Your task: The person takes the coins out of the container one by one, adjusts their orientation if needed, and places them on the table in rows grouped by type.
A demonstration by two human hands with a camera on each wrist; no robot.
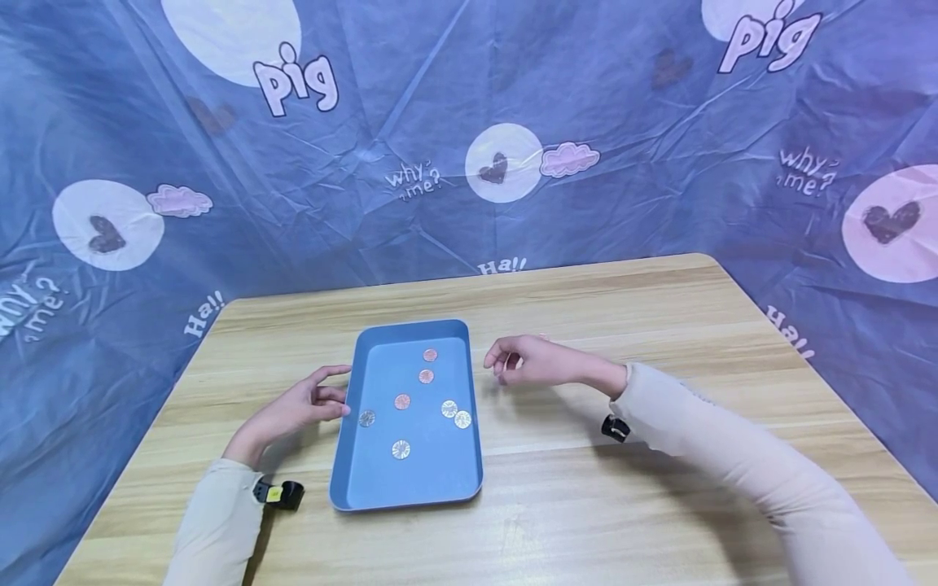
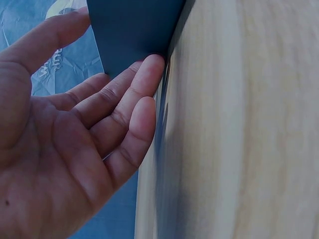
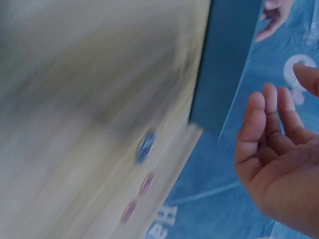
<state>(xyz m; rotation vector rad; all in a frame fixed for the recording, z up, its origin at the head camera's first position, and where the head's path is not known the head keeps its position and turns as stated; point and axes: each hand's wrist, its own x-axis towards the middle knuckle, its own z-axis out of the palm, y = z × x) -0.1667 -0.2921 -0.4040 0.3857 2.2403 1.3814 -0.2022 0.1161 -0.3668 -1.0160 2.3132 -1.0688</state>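
Centrally on the wooden table (image 1: 586, 488): blue tray (image 1: 381, 480), long axis running away from the person, short sides near and far. Seven small round tokens inside the tray: three pink ones (image 1: 427, 376) toward the far end and middle, four silver ones (image 1: 400, 449) toward the middle and near half.

Left hand (image 1: 296, 407) at the tray's left long wall, about mid-length. Fingers nearly straight and relaxed, fingertips (image 2: 149, 74) touching the outer wall per the left wrist view; no curl round the rim, nothing held.

Right hand (image 1: 528, 360) just off the tray's right long wall, level with its far half, apart from it. Fingers loosely curled, palm bare in the right wrist view (image 3: 279, 159); nothing pinched as far as visible.

Key relation: tray between the two hands, left hand in contact, right hand near but clear. More tokens on the table on the far side of the right hand, away from the tray: one bluish-silver (image 3: 145, 146) and two pink (image 3: 146, 183) in the right wrist view.

Hard to make out: right wrist view motion-blurred, token faces unreadable. In the head view the table tokens almost wholly hidden behind the right hand, count not checkable there. Left wrist view shows only the tray's outer wall, none of its contents. Printed blue sheet (image 1: 469, 122) as backdrop behind the table.
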